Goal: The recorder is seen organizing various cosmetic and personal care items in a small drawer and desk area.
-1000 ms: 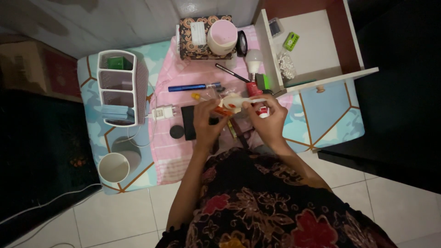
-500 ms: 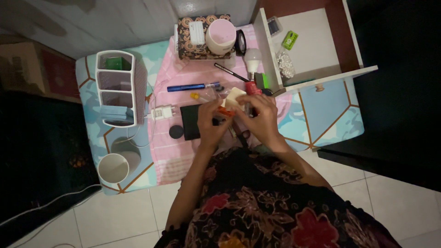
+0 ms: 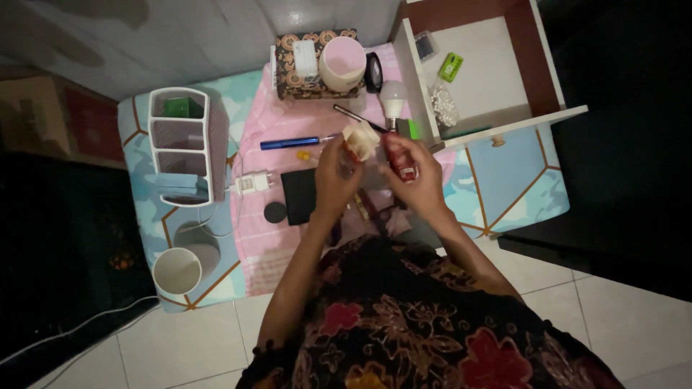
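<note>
Cream packet (image 3: 360, 139) pinched in the left hand (image 3: 337, 180), raised above the pink-clothed bench (image 3: 288, 223).
Right hand (image 3: 418, 180) grasps a red tube (image 3: 398, 155); better to keep both grips firm and close together.

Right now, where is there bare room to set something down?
The drawer floor right of the green packet is bare, as is the pink cloth below the round black lid. It is crowded around both hands, left and right.
</note>
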